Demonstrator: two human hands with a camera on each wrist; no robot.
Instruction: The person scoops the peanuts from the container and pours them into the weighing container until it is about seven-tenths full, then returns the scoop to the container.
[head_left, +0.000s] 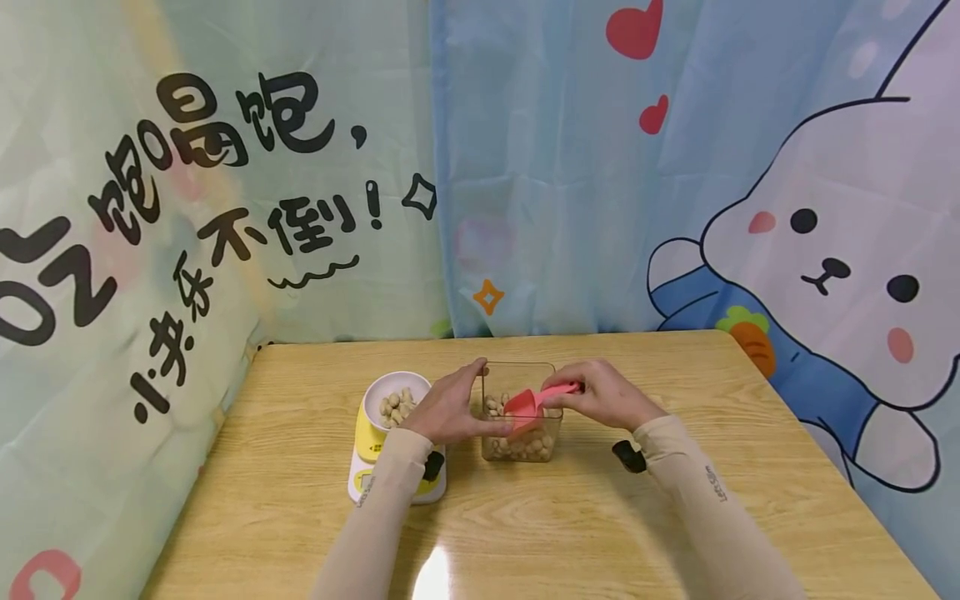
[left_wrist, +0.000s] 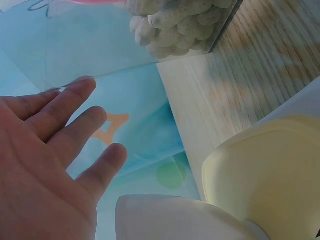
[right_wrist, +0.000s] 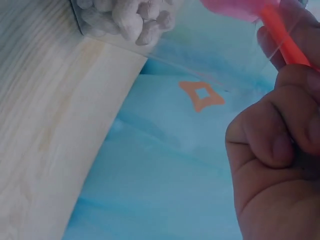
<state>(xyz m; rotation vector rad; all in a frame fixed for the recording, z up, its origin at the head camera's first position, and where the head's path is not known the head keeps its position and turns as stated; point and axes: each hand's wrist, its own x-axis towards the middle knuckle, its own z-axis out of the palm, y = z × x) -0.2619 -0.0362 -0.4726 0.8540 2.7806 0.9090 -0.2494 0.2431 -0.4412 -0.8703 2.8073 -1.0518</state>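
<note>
A clear plastic container [head_left: 519, 377] holds peanuts in their shells [head_left: 528, 448]. My left hand [head_left: 450, 408] grips it from the left, thumb across the front wall and index finger by the back left corner; in the left wrist view its other fingers [left_wrist: 77, 140] are fairly straight, some touching the clear wall. Between its fingers and thumb, my right hand [head_left: 603, 394] pinches the handle of a pink scoop [head_left: 522, 406]. The scoop's head is tilted down inside the container. Whether peanuts lie in the scoop I cannot tell.
Left of the container, a yellow and white kitchen scale [head_left: 367, 442] carries a white bowl [head_left: 375, 387] with peanuts [head_left: 396, 407] in it. My left forearm partly covers the scale. Printed curtains [head_left: 525, 208] hang behind the wooden table [head_left: 600, 533].
</note>
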